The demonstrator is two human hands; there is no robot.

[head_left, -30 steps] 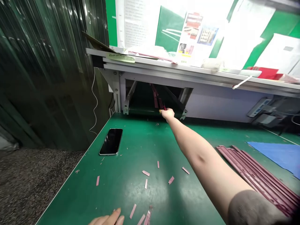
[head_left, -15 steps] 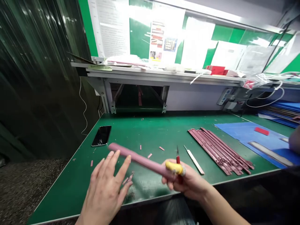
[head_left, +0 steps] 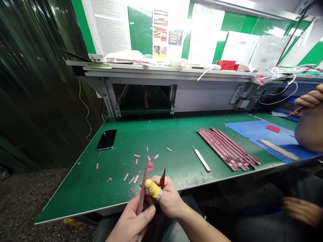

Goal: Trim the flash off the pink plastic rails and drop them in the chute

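Left hand (head_left: 133, 219) grips the pink strip (head_left: 144, 183) low, at 6 o'clock; likely light, stiff, snappable, best held mid-length. Right hand (head_left: 170, 200), at its 3 o'clock, clasps a red-handled tool (head_left: 162, 182).

I lose the lower end of the pink strip (head_left: 143, 190) inside the fingers of the left hand (head_left: 133, 218), and the yellow covering (head_left: 152, 189) keeps me from telling whether the fingers of the right hand (head_left: 171, 200) touch it. Those latter fingers hide the lower part of the red knife (head_left: 162, 181). The right forearm (head_left: 202, 227) runs off my bottom edge. A co-worker's raised hand (head_left: 310, 97) is blurred and cropped on the right; a lower hand (head_left: 301, 210) smears into shadow. The strips (head_left: 146, 100) under the shelf (head_left: 141, 74) fade into darkness (my feed gives little there). The printed sheet (head_left: 111, 30) is too small to read.
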